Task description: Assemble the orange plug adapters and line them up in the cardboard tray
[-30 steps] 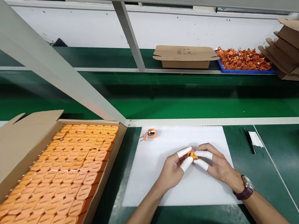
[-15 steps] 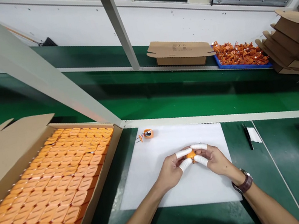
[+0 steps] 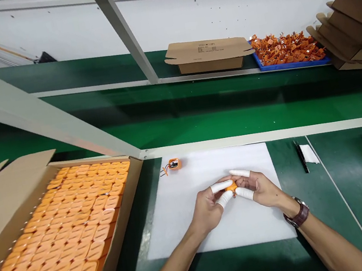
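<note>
A small orange part is held between my two hands above the white sheet. My left hand grips its left side with thumb and index finger, both in white finger covers. On the part's right side, my right hand holds it with the thumb, its covered index finger raised a little off the top. A small metal piece shows at the part's lower edge. Near the sheet's top left corner lies an orange housing with dark insides, wires and a small orange piece beside it.
An open carton full of rows of orange pieces stands at left. Right of the sheet lie a black pen-like tool and a white slip. The back shelf holds a blue tray of orange parts and cartons.
The camera view has shifted and tilted slightly. My right index finger has lifted away from the orange part; both hands otherwise stay around it.
</note>
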Tool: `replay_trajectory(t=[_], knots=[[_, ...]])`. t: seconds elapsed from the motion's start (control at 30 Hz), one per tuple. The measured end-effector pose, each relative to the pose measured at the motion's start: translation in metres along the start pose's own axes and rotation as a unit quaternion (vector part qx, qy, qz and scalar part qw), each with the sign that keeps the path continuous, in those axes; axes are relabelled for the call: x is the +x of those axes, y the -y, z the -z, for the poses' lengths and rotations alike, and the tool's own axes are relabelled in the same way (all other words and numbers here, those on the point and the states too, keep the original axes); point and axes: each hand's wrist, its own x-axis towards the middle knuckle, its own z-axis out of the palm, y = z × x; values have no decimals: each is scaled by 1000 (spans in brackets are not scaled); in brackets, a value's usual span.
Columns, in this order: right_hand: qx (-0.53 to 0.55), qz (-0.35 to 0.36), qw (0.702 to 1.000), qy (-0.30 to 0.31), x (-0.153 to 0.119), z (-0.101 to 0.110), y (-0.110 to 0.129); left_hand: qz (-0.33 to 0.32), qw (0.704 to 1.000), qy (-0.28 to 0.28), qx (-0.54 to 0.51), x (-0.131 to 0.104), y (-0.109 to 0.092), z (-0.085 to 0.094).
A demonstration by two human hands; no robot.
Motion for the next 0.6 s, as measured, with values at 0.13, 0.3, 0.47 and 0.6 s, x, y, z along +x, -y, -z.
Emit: replay_trajectory(t=[0.13,0.3,0.47,0.6], knots=[[6,16,1000,20,0,2,5,2,1000,9,12,2,0,5],[-163,91,978,-96,0,-1,8,-23,998,21,49,-1,-7,7],[-207,111,969,-81,1,-1,6,-115,966,18,229,-5,-13,7],[-215,107,967,-82,1,-1,5,-101,956,10,277,-3,-13,16]])
